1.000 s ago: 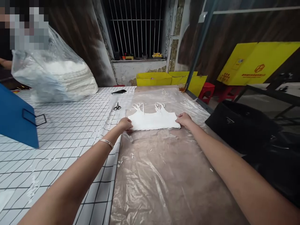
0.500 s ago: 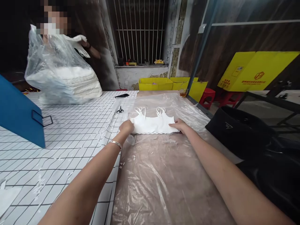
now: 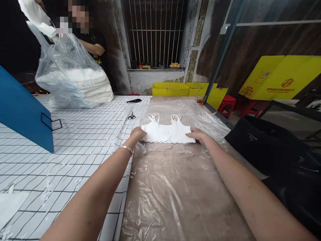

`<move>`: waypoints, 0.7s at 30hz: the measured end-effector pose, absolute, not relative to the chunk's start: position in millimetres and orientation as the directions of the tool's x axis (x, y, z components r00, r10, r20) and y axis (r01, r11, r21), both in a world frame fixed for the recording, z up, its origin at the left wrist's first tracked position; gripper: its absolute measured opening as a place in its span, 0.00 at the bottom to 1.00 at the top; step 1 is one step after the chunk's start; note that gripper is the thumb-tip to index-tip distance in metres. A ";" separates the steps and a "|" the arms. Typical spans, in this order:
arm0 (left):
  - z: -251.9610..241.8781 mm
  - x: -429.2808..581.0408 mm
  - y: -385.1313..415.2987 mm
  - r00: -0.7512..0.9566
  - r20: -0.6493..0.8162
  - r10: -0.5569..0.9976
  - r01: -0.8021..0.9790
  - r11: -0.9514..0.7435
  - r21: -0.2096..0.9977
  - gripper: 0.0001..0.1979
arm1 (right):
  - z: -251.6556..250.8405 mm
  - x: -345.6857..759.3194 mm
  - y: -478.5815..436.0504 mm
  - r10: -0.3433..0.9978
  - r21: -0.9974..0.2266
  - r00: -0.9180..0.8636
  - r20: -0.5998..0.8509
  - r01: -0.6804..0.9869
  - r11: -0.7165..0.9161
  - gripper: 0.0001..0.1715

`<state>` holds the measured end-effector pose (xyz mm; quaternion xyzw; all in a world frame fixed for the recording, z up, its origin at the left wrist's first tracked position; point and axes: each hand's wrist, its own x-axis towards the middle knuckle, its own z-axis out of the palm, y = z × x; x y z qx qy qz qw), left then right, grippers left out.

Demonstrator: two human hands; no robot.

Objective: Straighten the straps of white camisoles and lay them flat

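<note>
At far left, a blue board (image 3: pixel 27 110) is slanting over the checked cloth (image 3: pixel 95 134); behind it a co-worker (image 3: pixel 92 48) is standing at a clear plastic bag (image 3: pixel 62 57), and a white cloth (image 3: pixel 36 18) is now showing high at its left, where half a second ago one was showing at its right. Small scissors (image 3: pixel 131 115) are lying near the left hand (image 3: pixel 137 134), which is pinching the left edge of a white top (image 3: pixel 167 132). The top is lying between both hands on the plastic sheet (image 3: pixel 160 201), straps pointing away. The right hand (image 3: pixel 197 135) is pinching the right edge, thumb on top, its hold having shifted slightly inward since a second ago; the handling, apparently, is continuing.
</note>
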<state>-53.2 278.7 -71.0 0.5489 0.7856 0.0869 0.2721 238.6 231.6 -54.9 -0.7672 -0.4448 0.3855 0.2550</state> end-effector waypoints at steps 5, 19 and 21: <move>-69.7 -55.1 279.4 -0.300 -0.307 0.903 0.791 0.416 0.449 0.17 | -71.5 240.5 240.9 0.876 -0.694 0.354 -0.329 0.538 -0.478 0.09; 14.4 -108.2 150.9 -0.092 0.114 0.989 0.677 -0.022 0.735 0.21 | -30.8 247.5 132.7 0.930 -0.728 0.329 0.160 0.676 -0.113 0.28; 28.3 -139.7 99.4 -0.119 0.150 0.981 0.640 -0.039 0.767 0.20 | -29.2 260.0 74.4 0.943 -0.827 0.265 0.202 0.561 0.019 0.31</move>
